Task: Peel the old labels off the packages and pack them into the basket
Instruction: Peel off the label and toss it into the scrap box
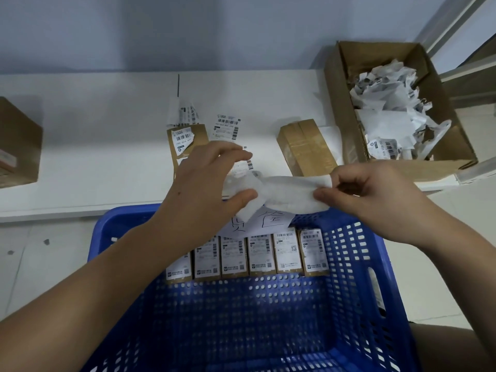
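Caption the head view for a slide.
Both hands, left hand and right hand, stretch a peeled label above the blue basket.

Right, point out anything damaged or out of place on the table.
The small package left of centre carries a torn, half-peeled label, with loose labels lying on the table beside it. The taped package near the scrap box looks intact.
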`<state>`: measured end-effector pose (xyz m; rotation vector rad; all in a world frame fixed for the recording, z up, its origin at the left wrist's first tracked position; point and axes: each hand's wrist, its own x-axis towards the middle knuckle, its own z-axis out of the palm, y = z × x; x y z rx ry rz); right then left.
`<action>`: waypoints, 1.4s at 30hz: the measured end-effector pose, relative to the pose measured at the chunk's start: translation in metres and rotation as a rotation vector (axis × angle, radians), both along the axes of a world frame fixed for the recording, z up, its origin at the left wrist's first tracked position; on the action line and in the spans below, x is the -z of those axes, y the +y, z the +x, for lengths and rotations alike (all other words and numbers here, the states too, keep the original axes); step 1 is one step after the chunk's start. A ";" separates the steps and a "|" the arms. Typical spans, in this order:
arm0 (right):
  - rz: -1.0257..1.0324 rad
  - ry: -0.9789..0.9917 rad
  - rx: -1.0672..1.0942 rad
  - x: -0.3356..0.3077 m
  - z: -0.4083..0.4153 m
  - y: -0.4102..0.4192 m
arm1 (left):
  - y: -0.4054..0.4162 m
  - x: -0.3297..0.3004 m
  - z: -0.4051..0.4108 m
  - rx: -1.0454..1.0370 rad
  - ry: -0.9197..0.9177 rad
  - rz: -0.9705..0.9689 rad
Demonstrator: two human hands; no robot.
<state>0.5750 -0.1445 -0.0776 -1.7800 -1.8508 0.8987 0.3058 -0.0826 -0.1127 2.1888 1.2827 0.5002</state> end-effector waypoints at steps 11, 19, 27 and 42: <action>0.022 0.134 0.011 -0.005 -0.008 0.003 | 0.006 0.003 -0.011 0.006 0.058 -0.264; 0.024 0.281 0.037 -0.007 -0.017 -0.001 | 0.010 0.003 -0.008 -0.032 0.007 -0.372; -0.024 0.245 0.026 -0.018 -0.004 0.001 | 0.014 -0.001 -0.014 0.064 0.001 -0.460; 0.003 0.154 -0.001 -0.018 0.000 0.000 | 0.020 0.010 -0.009 -0.137 0.034 -0.317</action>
